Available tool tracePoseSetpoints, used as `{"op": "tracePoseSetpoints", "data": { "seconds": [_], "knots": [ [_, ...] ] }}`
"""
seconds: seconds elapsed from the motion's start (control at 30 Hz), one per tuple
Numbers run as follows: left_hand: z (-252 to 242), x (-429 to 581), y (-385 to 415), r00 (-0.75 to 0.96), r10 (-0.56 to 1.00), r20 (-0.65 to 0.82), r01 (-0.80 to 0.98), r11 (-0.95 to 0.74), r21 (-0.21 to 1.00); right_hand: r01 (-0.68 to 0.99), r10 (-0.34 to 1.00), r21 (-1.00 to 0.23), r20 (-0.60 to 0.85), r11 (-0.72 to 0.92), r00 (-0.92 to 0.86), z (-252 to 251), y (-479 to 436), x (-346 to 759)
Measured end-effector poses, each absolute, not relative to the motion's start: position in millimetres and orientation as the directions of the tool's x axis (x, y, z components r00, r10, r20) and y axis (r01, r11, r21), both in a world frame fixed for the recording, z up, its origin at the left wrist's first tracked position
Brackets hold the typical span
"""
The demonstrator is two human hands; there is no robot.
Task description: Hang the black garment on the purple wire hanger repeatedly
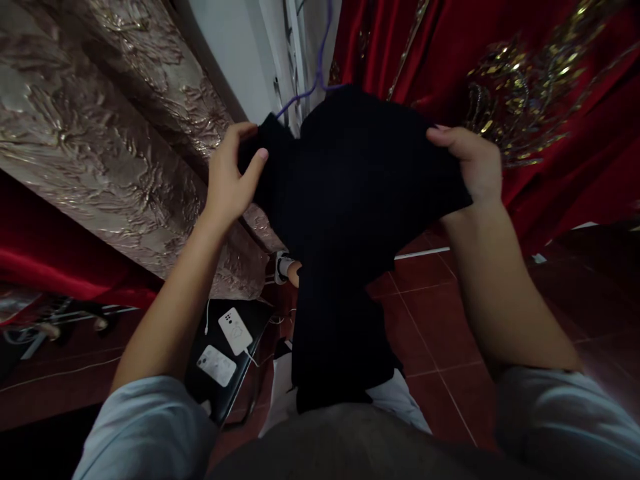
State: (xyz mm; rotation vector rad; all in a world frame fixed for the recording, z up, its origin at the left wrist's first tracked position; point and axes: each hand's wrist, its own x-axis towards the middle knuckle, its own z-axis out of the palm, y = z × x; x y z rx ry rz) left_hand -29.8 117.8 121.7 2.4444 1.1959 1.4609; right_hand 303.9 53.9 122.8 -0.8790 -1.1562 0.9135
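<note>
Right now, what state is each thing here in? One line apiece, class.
Dark garment: spread, hanging down
Purple hanger: partly hidden by garment
Left hand: holding the garment's edge
Right hand: holding the garment's edge
White phone: plugged into a cable
Marbled phone: lying flat
Red fabric: hanging

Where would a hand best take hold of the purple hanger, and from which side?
Probably grip the purple hanger at its stem, just above the fork, coming from the camera's side: the stem rises bare there, with nothing in front of it, while the dark garment hides the outer arms.
</note>
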Motion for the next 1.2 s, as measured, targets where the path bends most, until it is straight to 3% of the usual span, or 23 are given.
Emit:
{"op": "tracePoseSetpoints", "data": {
  "seconds": [0.1,0.17,0.23,0.33,0.43,0.5,0.6,0.7,0.87,0.97,1.1,1.2],
  "knots": [
    [120,-28,101,0.255,0.625,0.738,0.513,-0.735,0.444,-0.188,0.918,-0.899,0.381,0.395,0.109,119,35,304],
    [119,-23,89,0.280,0.710,0.646,0.375,-0.700,0.607,-0.131,0.918,-0.910,0.396,0.393,0.004,110,16,296],
    [116,-13,75,0.326,0.816,0.477,0.204,-0.553,0.808,-0.014,0.883,-0.902,0.426,0.432,-0.195,98,-3,278],
    [109,1,50,0.309,0.919,0.245,0.113,-0.291,0.950,0.125,0.648,-0.767,0.430,0.630,-0.628,79,-21,243],
    [102,-4,19,0.301,0.943,0.141,0.218,-0.212,0.953,0.091,0.422,-0.651,0.373,0.753,-0.826,65,-16,223],
    [101,-20,-1,0.354,0.930,0.098,0.330,-0.222,0.917,0.112,0.461,-0.615,0.446,0.780,-0.767,60,0,227],
    [105,-54,-20,0.384,0.918,0.104,0.510,-0.304,0.804,0.290,0.640,-0.583,0.587,0.759,-0.496,50,34,248],
    [110,-84,-18,0.355,0.914,0.197,0.624,-0.388,0.679,0.363,0.743,-0.650,0.554,0.668,-0.375,35,61,265],
    [101,-106,20,0.237,0.918,0.319,0.551,-0.397,0.734,0.132,0.872,-0.941,0.228,0.311,-0.432,24,60,260],
    [92,-101,39,0.097,0.861,0.499,0.508,-0.474,0.719,-0.026,0.943,-0.968,0.249,0.249,-0.221,40,62,253],
    [85,-78,38,-0.048,0.567,0.822,0.699,-0.569,0.433,-0.071,0.923,-0.920,0.382,0.385,0.049,81,95,251],
    [79,-55,30,0.121,0.456,0.882,0.766,-0.608,0.209,-0.057,0.895,-0.899,0.423,0.434,0.143,106,120,256]
  ]
}}
